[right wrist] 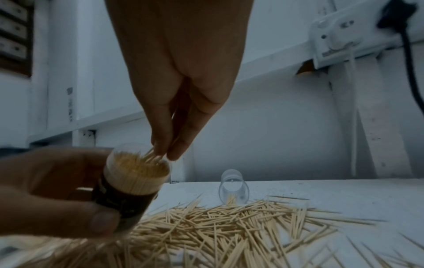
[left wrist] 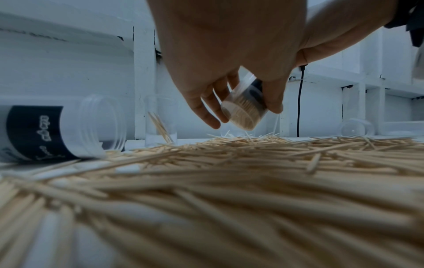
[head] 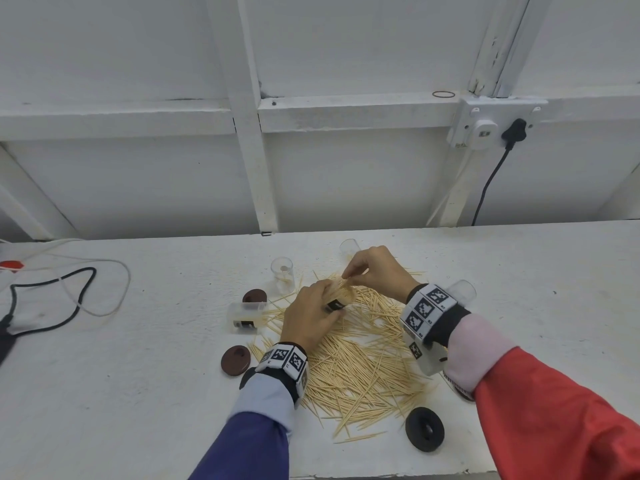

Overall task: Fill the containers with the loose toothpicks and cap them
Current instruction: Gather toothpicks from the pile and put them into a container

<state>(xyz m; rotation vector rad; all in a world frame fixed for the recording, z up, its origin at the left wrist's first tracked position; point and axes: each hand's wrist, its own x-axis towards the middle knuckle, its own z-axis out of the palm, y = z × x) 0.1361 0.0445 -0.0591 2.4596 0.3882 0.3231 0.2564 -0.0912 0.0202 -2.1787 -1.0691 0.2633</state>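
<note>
A white-painted panelled wall (head: 346, 168) backs a white table (head: 138, 393), with a socket box (head: 485, 128) and black plug at 2 o'clock. The heap of loose toothpicks (head: 363, 368) fills the table's centre. At 9 o'clock a labelled container (head: 244, 315) lies on its side; an upright clear container (head: 283, 274) stands at 11 o'clock; two more lie at 12 and 2. Dark caps (head: 236, 360) sit at 8 and 5 o'clock. The left hand (head: 308, 317) grips a nearly full container (right wrist: 135, 183), tilted above the heap. The right hand (head: 377, 271) pinches a few toothpicks (right wrist: 150, 156) at its mouth.
</note>
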